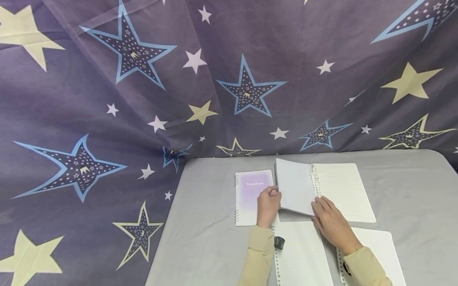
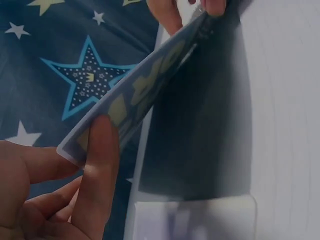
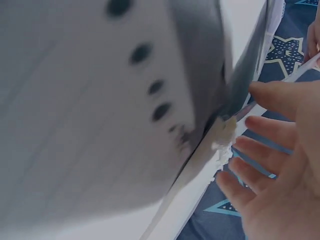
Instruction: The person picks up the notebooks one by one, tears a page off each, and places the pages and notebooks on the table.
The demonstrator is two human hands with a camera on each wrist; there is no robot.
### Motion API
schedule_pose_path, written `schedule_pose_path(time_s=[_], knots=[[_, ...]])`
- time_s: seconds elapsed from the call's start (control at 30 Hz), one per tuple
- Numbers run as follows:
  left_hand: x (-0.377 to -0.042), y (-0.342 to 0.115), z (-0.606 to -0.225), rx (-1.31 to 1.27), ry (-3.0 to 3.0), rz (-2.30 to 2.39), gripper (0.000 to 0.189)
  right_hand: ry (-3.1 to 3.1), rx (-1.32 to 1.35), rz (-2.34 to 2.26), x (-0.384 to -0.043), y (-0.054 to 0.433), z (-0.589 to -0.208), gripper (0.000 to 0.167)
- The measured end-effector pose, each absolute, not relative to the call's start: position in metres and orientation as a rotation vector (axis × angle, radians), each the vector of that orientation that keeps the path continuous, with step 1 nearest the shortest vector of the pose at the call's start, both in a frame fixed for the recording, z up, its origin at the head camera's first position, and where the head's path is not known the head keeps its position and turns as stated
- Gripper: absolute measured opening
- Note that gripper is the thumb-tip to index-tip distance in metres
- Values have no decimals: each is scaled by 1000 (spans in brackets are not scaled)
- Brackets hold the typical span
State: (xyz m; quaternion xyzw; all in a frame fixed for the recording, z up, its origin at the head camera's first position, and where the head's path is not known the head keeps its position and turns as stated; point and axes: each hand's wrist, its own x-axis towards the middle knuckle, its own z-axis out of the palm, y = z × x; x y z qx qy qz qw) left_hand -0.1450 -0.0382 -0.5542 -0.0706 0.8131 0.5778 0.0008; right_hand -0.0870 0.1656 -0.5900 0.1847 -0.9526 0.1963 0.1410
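Observation:
A notebook (image 1: 343,190) lies spread at the back of the table, lined pages on the right, its plain white inner cover (image 1: 295,186) raised on the left. Yellow lettering shows on the outside of this cover in the left wrist view. My left hand (image 1: 269,204) pinches the cover's left edge between thumb and fingers. At the lower end of the binding (image 1: 315,180), my right hand (image 1: 334,224) rests its fingertips by the cover's corner, the fingers loose and spread in the right wrist view. Torn white bits (image 3: 222,150) cling to the binding there.
A purple and white notebook (image 1: 254,214) marked "freedom" lies left of the raised cover. Nearer me are a lined sheet stack (image 1: 302,254) with punched holes and another holed stack (image 1: 379,250) under the right forearm. A star-patterned curtain (image 1: 214,91) hangs behind the grey table (image 1: 204,222).

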Motion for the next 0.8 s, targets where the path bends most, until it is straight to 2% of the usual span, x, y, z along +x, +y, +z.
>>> schedule_pose_path(time_s=[0.5, 0.8], knots=[[-142, -20, -540, -111, 2448, 1978, 29, -2613, 593, 781, -89, 141, -567, 55], [-142, -7, -540, -16, 2354, 2031, 39, -2593, 583, 790, -87, 138, -558, 68]])
